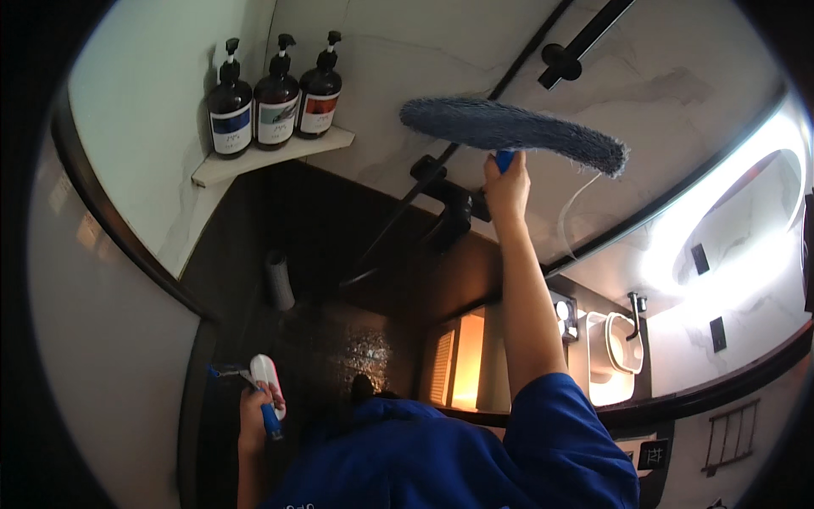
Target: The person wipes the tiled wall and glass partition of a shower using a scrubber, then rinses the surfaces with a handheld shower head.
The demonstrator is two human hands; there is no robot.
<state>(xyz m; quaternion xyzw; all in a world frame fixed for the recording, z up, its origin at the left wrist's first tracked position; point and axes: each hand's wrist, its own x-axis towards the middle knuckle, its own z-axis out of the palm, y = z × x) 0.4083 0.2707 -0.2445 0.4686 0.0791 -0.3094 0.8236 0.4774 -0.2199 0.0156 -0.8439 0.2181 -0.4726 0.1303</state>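
My right hand (514, 191) grips the blue handle (504, 160) of a window-washer applicator with a long grey fluffy sleeve (509, 127). The sleeve is stretched across the front of the marble-patterned shower wall (394, 70); whether it touches the wall I cannot tell. Low on the left, my left hand (254, 407) is closed around a blue-handled tool (271, 421) with a metal neck. The same hand also holds a white oval object (261, 369) with a pink edge, perhaps a scrubbing brush. Fingers hide part of both.
Three brown pump bottles (276, 108) stand on a corner shelf (273, 159). A black shower mixer (455, 207) and a slanting black pipe (407, 197) are on the wall. A grey cylinder (280, 280) lies below, near the wet floor (365, 350). To the right are a washbasin (620, 347) and lit mirror (757, 210).
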